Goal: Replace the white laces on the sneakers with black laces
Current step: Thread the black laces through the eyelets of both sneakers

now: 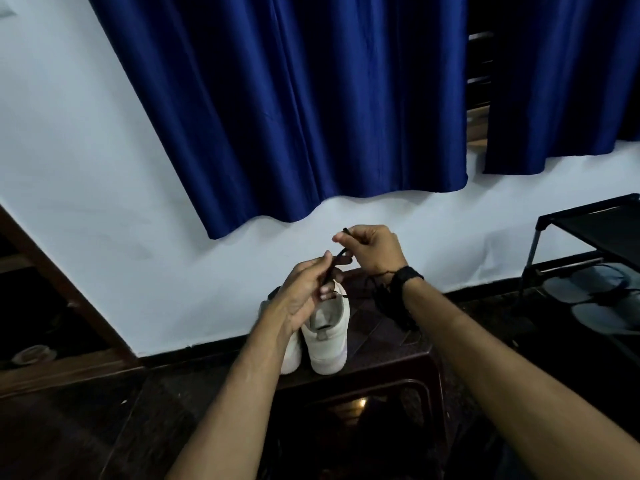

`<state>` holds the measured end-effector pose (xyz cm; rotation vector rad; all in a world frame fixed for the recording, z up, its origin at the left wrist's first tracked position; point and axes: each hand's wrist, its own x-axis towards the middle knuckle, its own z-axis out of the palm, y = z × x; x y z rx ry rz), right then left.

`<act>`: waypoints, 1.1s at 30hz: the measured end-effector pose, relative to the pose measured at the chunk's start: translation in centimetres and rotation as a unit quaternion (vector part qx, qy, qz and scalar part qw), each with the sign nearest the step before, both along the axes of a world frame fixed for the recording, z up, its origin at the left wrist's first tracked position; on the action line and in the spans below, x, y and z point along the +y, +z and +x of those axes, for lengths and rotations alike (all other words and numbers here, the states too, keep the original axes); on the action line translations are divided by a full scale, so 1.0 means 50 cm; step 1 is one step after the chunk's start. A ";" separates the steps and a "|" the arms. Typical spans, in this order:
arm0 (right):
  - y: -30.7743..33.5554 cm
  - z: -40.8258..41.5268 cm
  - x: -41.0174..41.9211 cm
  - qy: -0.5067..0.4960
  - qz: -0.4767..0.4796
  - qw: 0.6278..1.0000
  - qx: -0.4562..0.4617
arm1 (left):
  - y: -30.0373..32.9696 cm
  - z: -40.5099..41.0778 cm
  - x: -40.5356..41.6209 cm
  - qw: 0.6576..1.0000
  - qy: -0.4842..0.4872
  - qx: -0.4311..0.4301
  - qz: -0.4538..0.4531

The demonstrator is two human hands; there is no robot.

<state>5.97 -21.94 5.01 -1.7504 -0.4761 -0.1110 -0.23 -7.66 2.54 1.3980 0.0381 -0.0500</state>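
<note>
Both hands, left [304, 289] and right [372, 252], pinch a black lace [334, 265] above two white sneakers [327, 336] (heels toward camera) on a dark tabletop [388, 341].

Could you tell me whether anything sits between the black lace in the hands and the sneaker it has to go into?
Nothing visible does. Both the left hand and right hand hold the black lace directly above the right-side sneaker, with only open air below.

Both forearms bare, no sleeves showing. Right wrist carries a black rectangular-faced wristwatch on a black band [408, 276]. A thin dark thread bracelet [382, 272] sits just beside it.
</note>
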 end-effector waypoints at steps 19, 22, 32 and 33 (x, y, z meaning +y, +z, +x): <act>-0.137 -0.002 0.026 0.211 -0.234 0.949 -0.020 | -0.075 0.033 0.053 0.900 0.159 0.033 0.404; -0.157 0.006 0.050 0.210 -0.225 0.951 -0.042 | -0.070 0.036 0.062 0.901 0.202 0.027 0.384; -0.151 0.049 0.128 0.028 -0.057 0.998 0.028 | -0.122 0.045 0.111 0.794 0.269 0.185 0.513; -0.158 0.051 0.141 0.036 -0.066 0.996 0.057 | -0.129 0.048 0.106 0.776 0.256 0.178 0.548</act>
